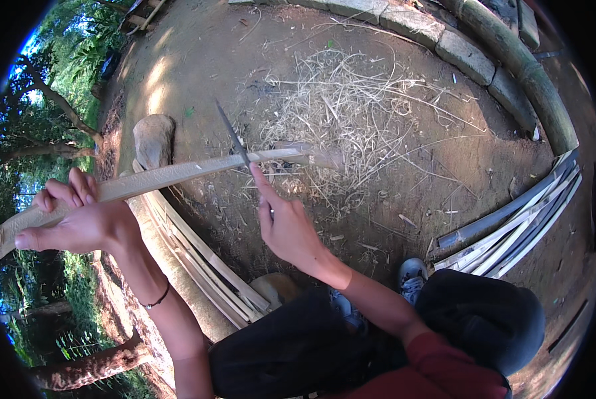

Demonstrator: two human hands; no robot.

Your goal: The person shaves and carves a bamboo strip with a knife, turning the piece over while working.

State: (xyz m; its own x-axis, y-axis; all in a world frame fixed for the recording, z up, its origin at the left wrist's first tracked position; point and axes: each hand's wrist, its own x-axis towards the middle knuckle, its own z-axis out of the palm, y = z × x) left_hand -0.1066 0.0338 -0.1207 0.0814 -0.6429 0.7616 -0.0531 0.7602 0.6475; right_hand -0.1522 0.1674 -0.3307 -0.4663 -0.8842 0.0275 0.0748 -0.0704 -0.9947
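Note:
A long, pale, split bamboo strip [171, 174] slants from the left edge toward the middle of the view. My left hand [95, 223] is wrapped round its near part, fingers over the far side and thumb along the near side. In my right hand [294, 233] is a knife [230, 128] with a narrow dark blade, its handle mostly hidden by the fingers. The index finger stretches along the knife toward the blade. The blade lies across the strip near its far end, seemingly touching it. Just beyond that end is a short brownish piece of wood [328, 157].
Thin curled shavings [351, 106] lie heaped on the dirt ground ahead. A stone [154, 139] stands beyond the strip. Split bamboo lengths [201, 256] lie at my left, and another bundle [511, 216] at the right. A thick bamboo pole [511, 53] and stone edging [467, 54] curve behind.

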